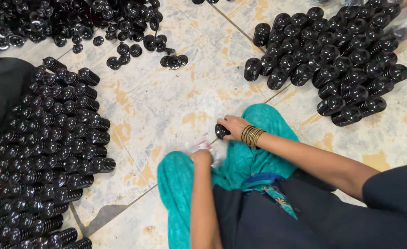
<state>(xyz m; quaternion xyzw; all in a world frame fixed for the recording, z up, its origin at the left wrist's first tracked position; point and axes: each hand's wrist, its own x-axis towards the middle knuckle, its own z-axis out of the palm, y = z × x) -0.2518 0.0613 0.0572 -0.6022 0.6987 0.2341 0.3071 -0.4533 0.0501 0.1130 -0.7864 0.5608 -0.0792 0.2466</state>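
**Head view: black cap held at the knee**

A small glossy black cap [221, 131] sat in the closed fingers of the right hand [235, 127], its rounded face pointing left, too foreshortened to read a long axis. The left hand [200, 158], just below and nearer the body, pinched a clear plastic wrap [202, 147]. Both rested over teal-clad knees [240, 161] on the tiled floor [166, 106], with stacked caps [337, 60] toward its far right corner and more stacks [56, 152] along its left edge.
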